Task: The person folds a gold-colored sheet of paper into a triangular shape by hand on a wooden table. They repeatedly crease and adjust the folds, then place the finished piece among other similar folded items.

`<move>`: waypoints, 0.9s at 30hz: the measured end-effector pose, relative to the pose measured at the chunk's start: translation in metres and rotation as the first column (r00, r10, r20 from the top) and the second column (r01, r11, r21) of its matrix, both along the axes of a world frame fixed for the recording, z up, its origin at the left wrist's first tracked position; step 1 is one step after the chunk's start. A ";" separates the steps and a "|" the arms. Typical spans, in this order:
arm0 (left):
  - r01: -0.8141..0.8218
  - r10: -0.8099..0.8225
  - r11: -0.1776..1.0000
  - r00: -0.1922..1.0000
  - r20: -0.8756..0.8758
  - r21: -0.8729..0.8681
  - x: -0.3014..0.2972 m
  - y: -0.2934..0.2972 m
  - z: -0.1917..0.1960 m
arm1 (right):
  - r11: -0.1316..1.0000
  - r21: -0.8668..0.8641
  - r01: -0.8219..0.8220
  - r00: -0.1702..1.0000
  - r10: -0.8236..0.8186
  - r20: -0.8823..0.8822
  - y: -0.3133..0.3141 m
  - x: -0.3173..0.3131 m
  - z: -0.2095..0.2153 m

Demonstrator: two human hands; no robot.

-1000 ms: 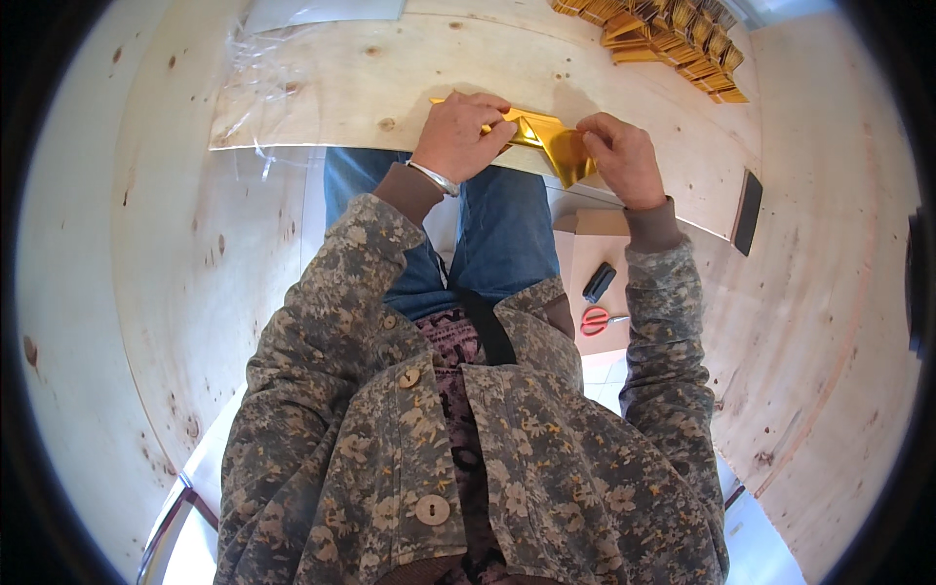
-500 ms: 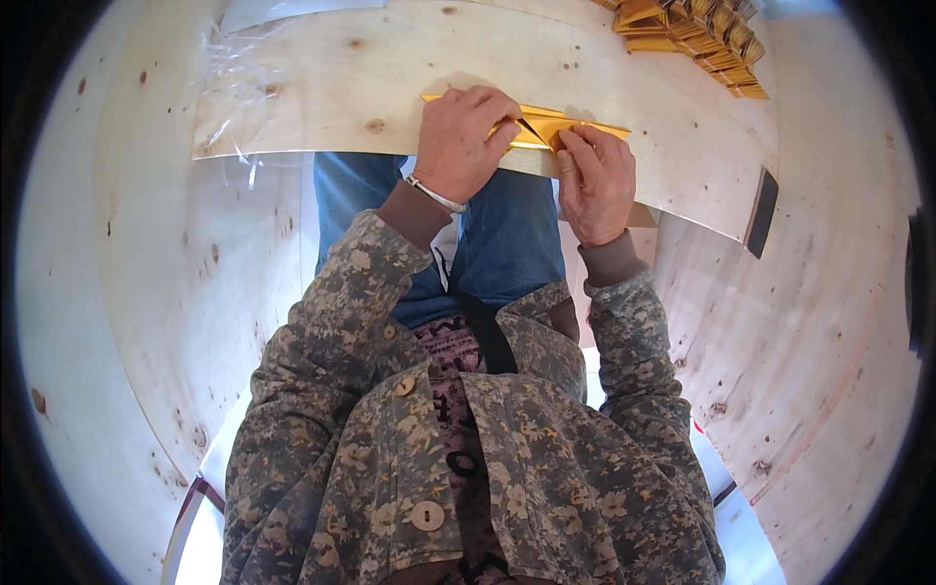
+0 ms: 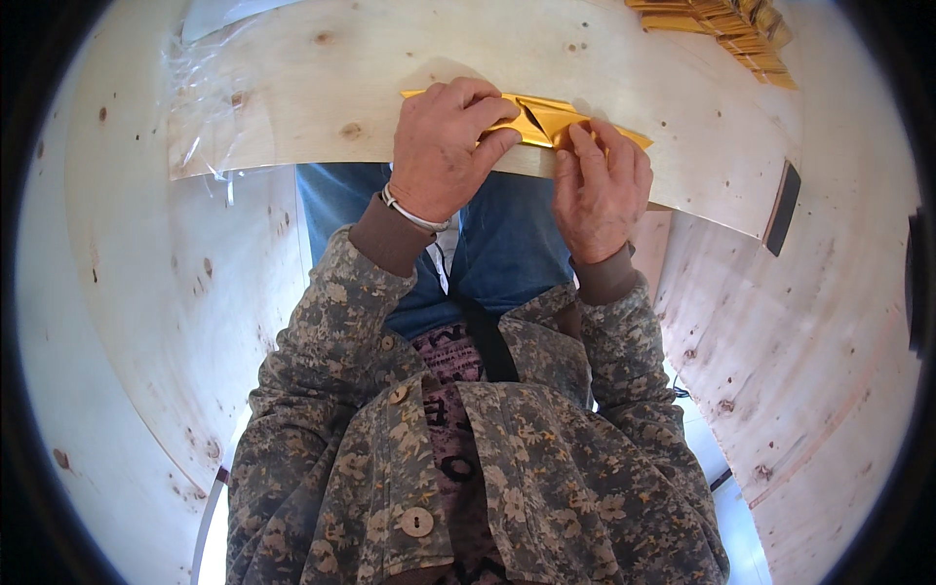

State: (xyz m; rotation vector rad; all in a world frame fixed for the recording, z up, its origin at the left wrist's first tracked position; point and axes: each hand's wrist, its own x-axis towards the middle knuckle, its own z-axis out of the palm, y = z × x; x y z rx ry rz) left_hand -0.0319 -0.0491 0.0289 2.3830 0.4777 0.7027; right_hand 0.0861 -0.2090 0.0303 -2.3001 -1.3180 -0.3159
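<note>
Near the front edge of the wooden table, a long strip of shiny gold foil paper [image 3: 552,119] lies folded, with a dark gap along a crease in its middle. My left hand [image 3: 445,144] pinches its left part between thumb and fingers; a pale bracelet circles that wrist. At the right part, my right hand [image 3: 604,180] has its fingers bent and pressed onto the paper. The palm sides of both hands and parts of the folds under the fingers are hidden.
Stacked folded gold paper pieces [image 3: 746,39] lie at the far right of the wooden table [image 3: 351,58]. Clear plastic film [image 3: 210,107] clings to the table's left end. A dark strip [image 3: 783,208] marks its right corner. Wooden panels rise at both sides.
Both hands have drawn slightly apart along the gold foil paper, and the dark gap in its fold looks a little wider and rounder. My view has shifted slightly.
</note>
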 end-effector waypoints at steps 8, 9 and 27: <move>-0.029 0.031 0.999 0.999 -0.038 0.042 0.002 -0.003 -0.002 | 0.998 -0.036 -0.060 0.998 0.061 0.013 0.002 0.008 -0.008; -0.033 0.035 0.999 0.998 -0.052 0.043 0.002 -0.003 -0.002 | 0.997 -0.043 -0.066 0.998 0.066 0.009 0.001 0.009 -0.009; 0.081 -0.032 0.983 0.960 -0.279 0.165 -0.002 -0.005 0.008 | 0.993 0.008 -0.119 0.993 0.119 -0.009 0.001 0.013 -0.014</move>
